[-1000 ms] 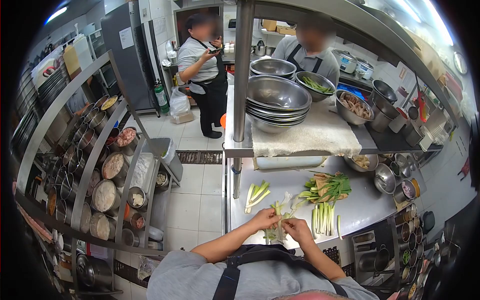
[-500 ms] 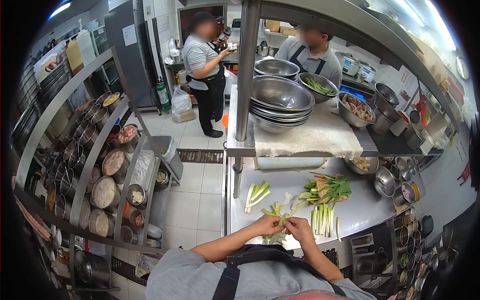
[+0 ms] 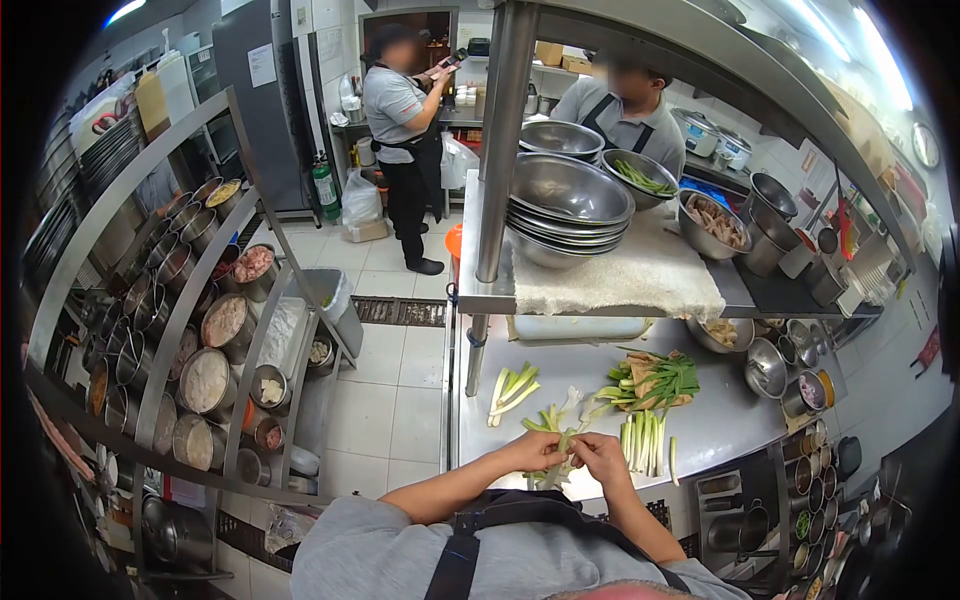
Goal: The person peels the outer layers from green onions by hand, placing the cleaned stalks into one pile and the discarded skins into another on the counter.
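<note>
Both my hands are together low over the steel table (image 3: 720, 428), closed on a leek (image 3: 566, 440). My left hand (image 3: 534, 452) grips it with thumb and fingers from the left. From the right, my right hand (image 3: 600, 459) pinches the same leek, its fingertips close to the left ones. Loose pale peelings (image 3: 570, 402) lie just beyond my hands. To the right is a row of cut leek stalks (image 3: 643, 442), with one stalk (image 3: 673, 460) apart from it. A bunch of leafy leeks (image 3: 660, 380) lies behind, partly on brown paper. More pale stalks (image 3: 511, 393) rest at the left.
Above the table, a shelf holds stacked steel bowls (image 3: 570, 190) and a bowl of green vegetables (image 3: 640, 175). A steel post (image 3: 495, 150) stands ahead. A rack of filled pots (image 3: 208, 383) is on the left. Two people (image 3: 405, 120) stand beyond the shelf.
My hands stay in nearly the same place, still working at the leek. The standing person at the back has turned away and raised a handheld device; the other person has shifted slightly.
</note>
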Motion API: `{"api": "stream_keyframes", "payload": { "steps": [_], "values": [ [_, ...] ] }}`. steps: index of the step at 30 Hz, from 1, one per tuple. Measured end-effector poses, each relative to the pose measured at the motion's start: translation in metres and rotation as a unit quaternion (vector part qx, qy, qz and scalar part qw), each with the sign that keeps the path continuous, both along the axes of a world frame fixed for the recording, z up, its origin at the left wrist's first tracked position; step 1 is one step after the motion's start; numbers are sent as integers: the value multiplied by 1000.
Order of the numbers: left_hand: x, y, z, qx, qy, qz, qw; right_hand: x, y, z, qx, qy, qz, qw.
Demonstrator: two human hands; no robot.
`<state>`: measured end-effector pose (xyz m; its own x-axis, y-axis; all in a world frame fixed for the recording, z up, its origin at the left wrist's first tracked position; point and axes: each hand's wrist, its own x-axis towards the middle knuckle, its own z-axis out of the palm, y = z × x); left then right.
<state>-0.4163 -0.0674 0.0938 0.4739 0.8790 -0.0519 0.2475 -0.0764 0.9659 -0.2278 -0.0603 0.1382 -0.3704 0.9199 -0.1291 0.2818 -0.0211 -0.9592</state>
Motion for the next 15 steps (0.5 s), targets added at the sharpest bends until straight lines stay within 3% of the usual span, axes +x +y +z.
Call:
{"api": "stream_keyframes", "payload": {
  "steps": [4,6,10,15],
  "values": [
    [3,0,-10,-43,-121,28,991,-2,1,-3,33,-12,2,999],
    [-3,3,0,27,68,12,997,-2,3,-5,15,6,-4,1000],
    [-2,3,0,17,61,12,998,-1,5,-6,-19,51,-19,998],
    [-3,6,-4,-73,-144,25,987,5,9,-12,-35,70,-34,996]
  ]
}}
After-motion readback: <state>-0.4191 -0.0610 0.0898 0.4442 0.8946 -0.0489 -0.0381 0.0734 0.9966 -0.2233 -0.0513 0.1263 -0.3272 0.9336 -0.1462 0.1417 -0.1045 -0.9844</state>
